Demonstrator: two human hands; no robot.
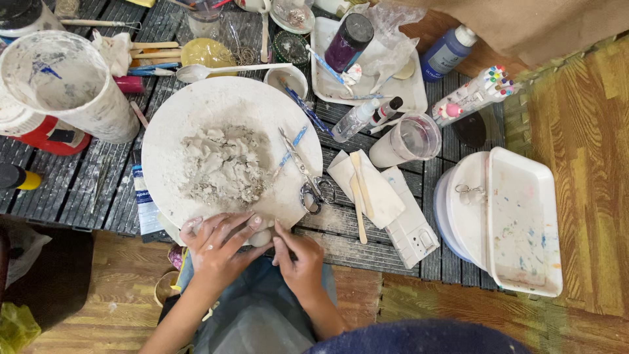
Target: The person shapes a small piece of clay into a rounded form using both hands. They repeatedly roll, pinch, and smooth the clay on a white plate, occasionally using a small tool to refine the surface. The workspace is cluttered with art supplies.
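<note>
Both hands at near rim of round white clay-dusted board [190,118]

Left hand [219,246] and right hand [298,255] pinch small pale clay lump [261,237], fingers curled narrow; grey clay heap [223,164] beyond; metal scissors [308,177] beside.

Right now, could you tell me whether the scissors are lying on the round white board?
Yes, the scissors lie on the right part of the round white board, beside the clay heap.

Clay lump [261,237], lower centre: mostly covered by the left hand [219,246] and right hand [298,255]; shape unclear. Plate [196,111]: near rim hidden under both hands. Scissors [308,177]: handles too small to tell apart clearly. Yellow bag [14,328], lower left corner: cut by edge. Dark tub [19,13], upper left corner: cut off. Blue cloth [419,337], bottom edge: cut off, blurred. Tray [524,223], right: covers part of the bowl [458,210] beneath.
</note>
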